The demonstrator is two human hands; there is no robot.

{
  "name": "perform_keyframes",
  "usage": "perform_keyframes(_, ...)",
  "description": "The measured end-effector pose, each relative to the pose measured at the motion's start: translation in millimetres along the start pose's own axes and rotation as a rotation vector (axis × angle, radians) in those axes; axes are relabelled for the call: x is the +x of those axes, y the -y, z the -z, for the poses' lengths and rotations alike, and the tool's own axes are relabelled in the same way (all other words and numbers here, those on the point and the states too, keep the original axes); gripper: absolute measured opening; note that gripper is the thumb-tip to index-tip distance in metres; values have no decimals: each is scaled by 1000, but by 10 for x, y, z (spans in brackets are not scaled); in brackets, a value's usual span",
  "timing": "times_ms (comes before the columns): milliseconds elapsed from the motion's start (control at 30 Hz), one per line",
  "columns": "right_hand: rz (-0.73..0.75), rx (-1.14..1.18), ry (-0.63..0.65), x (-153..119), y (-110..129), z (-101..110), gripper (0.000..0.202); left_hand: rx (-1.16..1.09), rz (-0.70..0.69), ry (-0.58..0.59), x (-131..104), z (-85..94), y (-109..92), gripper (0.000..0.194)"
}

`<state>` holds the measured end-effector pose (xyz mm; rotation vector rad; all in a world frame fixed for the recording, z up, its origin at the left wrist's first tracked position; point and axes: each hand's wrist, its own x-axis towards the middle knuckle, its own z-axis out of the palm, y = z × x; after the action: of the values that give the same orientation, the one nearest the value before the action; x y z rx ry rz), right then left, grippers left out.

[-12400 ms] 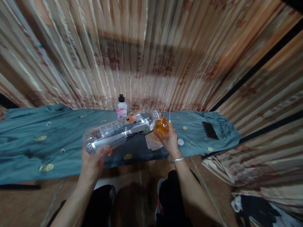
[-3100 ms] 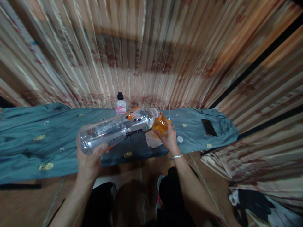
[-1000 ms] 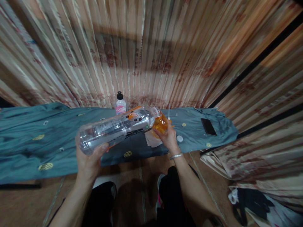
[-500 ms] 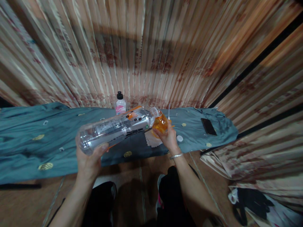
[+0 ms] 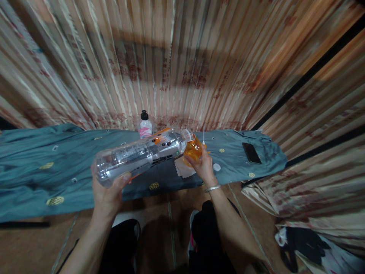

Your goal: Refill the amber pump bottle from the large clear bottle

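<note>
My left hand (image 5: 110,190) is wrapped round the base of a large clear plastic bottle (image 5: 137,154) with an orange and silver label. The bottle lies nearly level, its neck to the right at the mouth of an orange bottle (image 5: 194,148). Round that orange bottle my right hand (image 5: 203,163) is closed. Beneath it is a pale scallop-edged cloth (image 5: 183,169). A white cap (image 5: 216,167) lies just right of my right hand. Behind the large bottle stands a small bottle (image 5: 145,127) with a black top and pink label.
A green patterned cloth (image 5: 76,163) covers the long narrow surface. Toward its right end lies a dark phone (image 5: 251,153). A thin white stem (image 5: 203,135) rises behind my right hand. Pleated curtains (image 5: 171,68) hang behind. Bags (image 5: 308,243) rest at the lower right.
</note>
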<state>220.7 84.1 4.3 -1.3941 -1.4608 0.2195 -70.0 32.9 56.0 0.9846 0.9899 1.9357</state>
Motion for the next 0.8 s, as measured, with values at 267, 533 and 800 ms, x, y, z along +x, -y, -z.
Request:
perform_keyframes(267, 22, -18, 10, 4, -33, 5, 70, 3, 20, -15, -10, -16, -21, 75)
perform_keyframes(533, 19, -11, 13, 4, -38, 6, 71, 3, 25, -4, -14, 7, -27, 80)
perform_keyframes(800, -1, 9, 22, 6, -4, 17, 71, 27, -2, 11, -15, -5, -23, 78)
